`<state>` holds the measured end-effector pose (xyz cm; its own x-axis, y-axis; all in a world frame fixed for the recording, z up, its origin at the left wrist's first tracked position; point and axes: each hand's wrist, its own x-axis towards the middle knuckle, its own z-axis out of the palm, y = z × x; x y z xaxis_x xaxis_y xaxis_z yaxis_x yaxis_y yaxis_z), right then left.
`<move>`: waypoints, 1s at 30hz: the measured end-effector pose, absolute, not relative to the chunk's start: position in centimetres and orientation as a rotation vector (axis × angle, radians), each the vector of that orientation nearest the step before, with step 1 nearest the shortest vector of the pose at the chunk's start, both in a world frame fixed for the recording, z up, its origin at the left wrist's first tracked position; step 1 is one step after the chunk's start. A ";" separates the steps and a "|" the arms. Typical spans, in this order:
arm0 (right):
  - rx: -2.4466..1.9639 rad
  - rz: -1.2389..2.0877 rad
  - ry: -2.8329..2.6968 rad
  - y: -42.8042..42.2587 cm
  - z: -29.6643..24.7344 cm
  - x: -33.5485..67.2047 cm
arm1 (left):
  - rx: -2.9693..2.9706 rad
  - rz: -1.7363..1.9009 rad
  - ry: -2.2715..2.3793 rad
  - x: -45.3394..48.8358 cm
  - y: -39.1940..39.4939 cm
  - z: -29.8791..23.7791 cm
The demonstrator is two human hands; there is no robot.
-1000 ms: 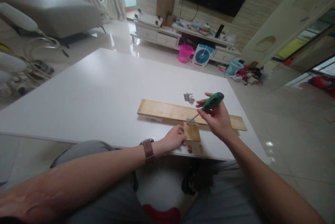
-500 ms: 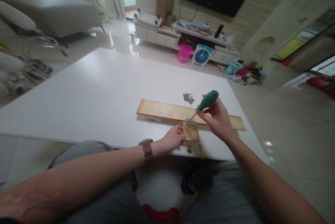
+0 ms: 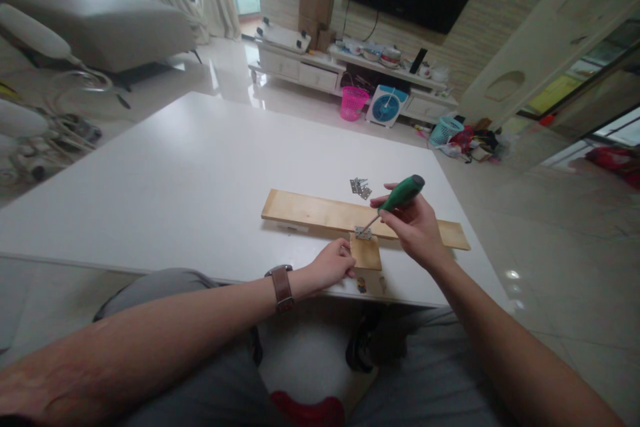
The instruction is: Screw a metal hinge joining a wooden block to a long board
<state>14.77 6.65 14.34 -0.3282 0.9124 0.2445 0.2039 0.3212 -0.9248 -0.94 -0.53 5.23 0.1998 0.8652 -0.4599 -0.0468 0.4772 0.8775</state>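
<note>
My right hand (image 3: 413, 220) is closed around the green handle of a screwdriver (image 3: 401, 193). Its shaft slants down to the left, with the tip at a metal hinge (image 3: 363, 232). That hinge lies across the seam between a long wooden board (image 3: 315, 209) and a small wooden block (image 3: 366, 252). With its fingers curled, my left hand (image 3: 334, 264) grips the block's left side; its fingertips are partly hidden. Beyond the board lie loose hinges and screws (image 3: 361, 187).
The white table (image 3: 165, 180) extends far to the left, and its near edge runs just before my legs. Small stickers (image 3: 361, 285) are near that edge. On the floor past the table stand a pink basket (image 3: 353, 104) and a blue fan (image 3: 386, 107).
The screwdriver handle has shifted slightly right and down, and the fingers of my right hand have changed position on it. My left hand, the block and the board stay put.
</note>
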 end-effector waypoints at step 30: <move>-1.075 1.049 -1.792 6.6 13.8 14.6 | 0.873 0.803 1.182 -1.0 -0.5 5.1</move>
